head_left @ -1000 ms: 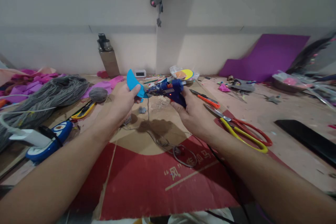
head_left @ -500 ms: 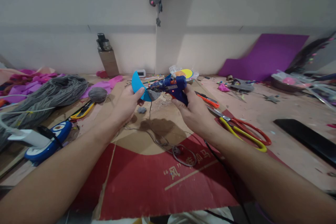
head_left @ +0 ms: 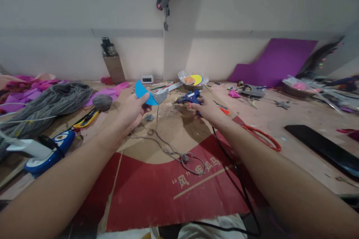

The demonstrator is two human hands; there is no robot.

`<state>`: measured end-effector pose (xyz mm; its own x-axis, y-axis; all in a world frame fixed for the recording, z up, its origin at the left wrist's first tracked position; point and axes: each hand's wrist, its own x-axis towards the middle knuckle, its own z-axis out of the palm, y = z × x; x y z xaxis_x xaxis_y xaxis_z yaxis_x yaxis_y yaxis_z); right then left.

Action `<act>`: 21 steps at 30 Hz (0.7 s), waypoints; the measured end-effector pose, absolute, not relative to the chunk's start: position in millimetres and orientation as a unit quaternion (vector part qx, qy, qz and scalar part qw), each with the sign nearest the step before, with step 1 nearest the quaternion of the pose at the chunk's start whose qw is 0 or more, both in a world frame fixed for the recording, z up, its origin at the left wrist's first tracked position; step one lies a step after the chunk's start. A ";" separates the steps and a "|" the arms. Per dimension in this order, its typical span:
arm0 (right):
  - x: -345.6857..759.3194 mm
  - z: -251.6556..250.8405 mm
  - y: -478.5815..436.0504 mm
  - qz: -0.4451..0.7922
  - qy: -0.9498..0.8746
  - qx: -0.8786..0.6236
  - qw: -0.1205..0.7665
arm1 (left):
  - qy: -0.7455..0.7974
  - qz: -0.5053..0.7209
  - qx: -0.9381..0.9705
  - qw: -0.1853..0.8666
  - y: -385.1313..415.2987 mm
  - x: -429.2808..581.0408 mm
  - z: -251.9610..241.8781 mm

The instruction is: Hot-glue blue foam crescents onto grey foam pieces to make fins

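Note:
My left hand (head_left: pixel 136 107) pinches a blue crescent-shaped piece (head_left: pixel 142 92), its fingers closed at the lower edge. A grey part (head_left: pixel 160 97) joins the blue piece on its right side, and grey yarn (head_left: pixel 156 119) hangs from it down to the cardboard. In my right hand (head_left: pixel 206 109) is a dark blue glue gun (head_left: pixel 192 98), gripped by the handle with its nozzle pointing left, low over the cardboard. Between the nozzle and the grey part there is a gap. A small grey tuft (head_left: pixel 149 118) lies below my left hand.
Red-printed cardboard (head_left: pixel 146 198) covers the middle. Scissors with a red handle (head_left: pixel 263 138), a craft knife (head_left: pixel 223 109) and a black phone-like slab (head_left: pixel 322 149) lie right. Grey yarn (head_left: pixel 61 101), a yellow cutter (head_left: pixel 86 118) and a blue power strip (head_left: pixel 50 153) are left. The glue gun's cord (head_left: pixel 238 179) trails forward.
The glue gun has moved down and right, away from the grey part, which now shows more fully. My left hand still holds the blue piece, shifted slightly left.

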<state>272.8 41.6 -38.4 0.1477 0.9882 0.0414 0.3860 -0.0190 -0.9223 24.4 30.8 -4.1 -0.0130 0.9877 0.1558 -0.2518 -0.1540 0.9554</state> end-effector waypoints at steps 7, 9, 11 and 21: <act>253.1 -26.6 25.3 0.132 -0.654 -0.591 0.454 | 0.371 0.633 0.453 0.506 32.3 21.8 -0.5; 226.9 -15.7 13.0 0.294 -0.648 -0.511 0.482 | 0.365 0.644 0.455 0.495 32.1 20.5 1.5; 200.3 -4.8 1.6 0.442 -0.622 -0.418 0.494 | 0.361 0.652 0.455 0.487 31.8 19.6 3.8; 167.5 6.1 -4.6 0.321 -0.733 -0.445 0.401 | 0.398 0.664 0.481 0.411 42.7 -1.1 7.9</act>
<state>167.5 -4.6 6.1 -0.2812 0.9108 0.3022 0.3956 0.3970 -0.8282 -1.1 42.7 7.9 -0.1983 0.9296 0.3108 -0.1625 -0.3438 0.9249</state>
